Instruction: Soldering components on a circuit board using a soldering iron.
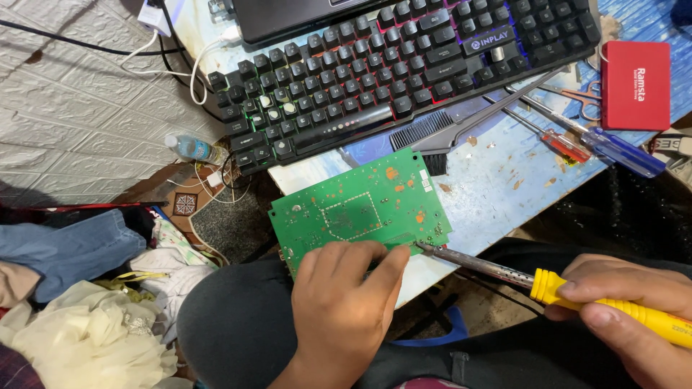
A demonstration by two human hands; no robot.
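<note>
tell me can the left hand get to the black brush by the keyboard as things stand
Probably yes, but not freely. The left hand is pressing down the green circuit board, and the black brush lies just past the board's far edge with nothing over it. The hand would have to let go of the board first.

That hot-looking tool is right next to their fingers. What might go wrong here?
Three risks, as far as one can judge:
1. The soldering iron tip sits beside the left hand fingers on the green circuit board; a slip might burn them.
2. The board overhangs the table edge, steadied by that hand only, so it may tip.
3. The iron crosses above the person's lap, where anything hot dropping would land.
</note>
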